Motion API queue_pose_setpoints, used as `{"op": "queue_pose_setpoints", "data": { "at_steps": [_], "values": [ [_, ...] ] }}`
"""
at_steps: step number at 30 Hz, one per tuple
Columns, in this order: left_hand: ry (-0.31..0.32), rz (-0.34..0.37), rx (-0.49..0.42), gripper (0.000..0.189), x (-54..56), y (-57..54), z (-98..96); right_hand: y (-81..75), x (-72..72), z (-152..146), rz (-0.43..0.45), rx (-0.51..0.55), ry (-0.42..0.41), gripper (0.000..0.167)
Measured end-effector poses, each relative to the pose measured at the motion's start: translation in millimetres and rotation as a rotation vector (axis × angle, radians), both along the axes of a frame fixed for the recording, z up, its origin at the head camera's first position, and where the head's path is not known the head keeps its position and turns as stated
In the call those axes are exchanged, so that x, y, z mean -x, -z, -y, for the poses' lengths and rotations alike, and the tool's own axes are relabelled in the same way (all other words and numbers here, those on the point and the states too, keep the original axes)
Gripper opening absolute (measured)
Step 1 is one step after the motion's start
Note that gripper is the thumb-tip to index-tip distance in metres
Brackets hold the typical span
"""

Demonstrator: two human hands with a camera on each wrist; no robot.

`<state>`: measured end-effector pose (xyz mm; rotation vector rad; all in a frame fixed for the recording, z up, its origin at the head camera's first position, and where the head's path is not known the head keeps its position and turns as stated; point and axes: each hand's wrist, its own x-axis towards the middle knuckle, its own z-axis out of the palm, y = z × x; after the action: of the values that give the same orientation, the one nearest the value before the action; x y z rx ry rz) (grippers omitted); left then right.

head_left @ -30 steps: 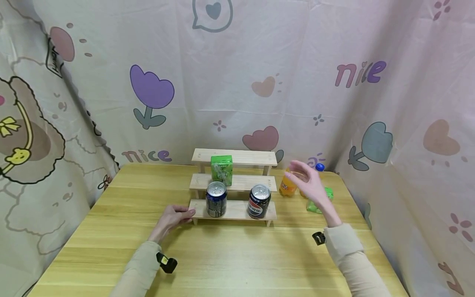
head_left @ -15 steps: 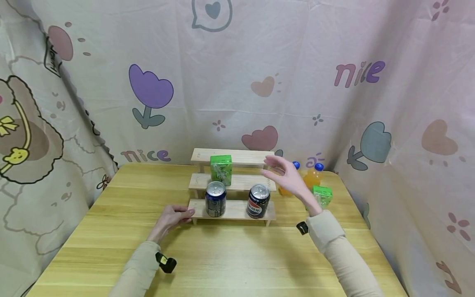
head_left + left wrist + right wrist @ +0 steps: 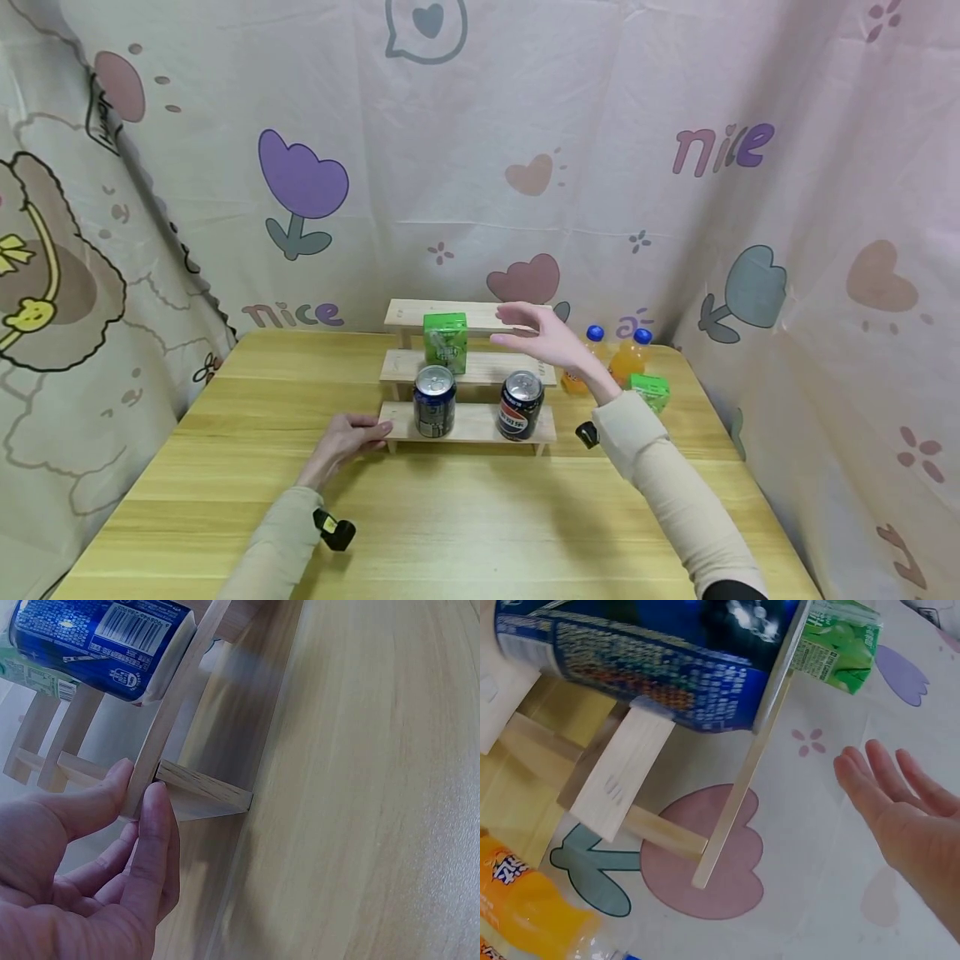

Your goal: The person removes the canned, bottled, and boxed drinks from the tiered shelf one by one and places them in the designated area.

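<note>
A three-tier wooden shelf [image 3: 476, 423] stands on the table. My left hand [image 3: 342, 446] pinches the left end of its lowest tier between thumb and fingers, as the left wrist view shows up close. A dark blue can [image 3: 434, 404] and a dark Pepsi can [image 3: 520, 408] stand upright on that lowest tier. On the middle tier, to the left, sits a green drink carton [image 3: 446, 343]. My right hand [image 3: 551, 340] hovers at the shelf's right side, above the Pepsi can, fingers extended with a gap to the thumb and nothing held.
Two orange soda bottles with blue caps, one of them this bottle [image 3: 628, 360], stand right of the shelf. Beside them is another green carton [image 3: 651, 390], partly behind my right forearm. A patterned curtain [image 3: 420, 167] hangs behind the wooden table [image 3: 450, 517].
My right hand has moved left, from in front of the orange bottles to over the shelf's right part, uncovering the bottles. The left hand keeps its place on the shelf.
</note>
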<state>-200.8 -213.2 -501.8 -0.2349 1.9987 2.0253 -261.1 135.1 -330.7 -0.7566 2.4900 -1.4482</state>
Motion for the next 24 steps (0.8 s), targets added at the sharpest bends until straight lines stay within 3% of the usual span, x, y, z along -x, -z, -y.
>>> {"op": "queue_pose_setpoints", "data": {
  "at_steps": [5, 14, 24],
  "values": [
    [0.003, -0.001, 0.005, 0.034, -0.2, -0.6, 0.3, -4.9, 6.8, 10.4, 0.043, 0.012, -0.034, 0.059],
    [-0.001, 0.004, -0.002, 0.035, 0.8, -0.6, 1.4, -4.6, 20.1, 33.5, 0.1, -0.029, -0.05, 0.066],
    [-0.016, 0.019, -0.015, 0.037, 0.1, -3.4, -0.1, 5.6, 32.7, 51.7, 0.214, 0.063, -0.028, 0.067]
  ]
}}
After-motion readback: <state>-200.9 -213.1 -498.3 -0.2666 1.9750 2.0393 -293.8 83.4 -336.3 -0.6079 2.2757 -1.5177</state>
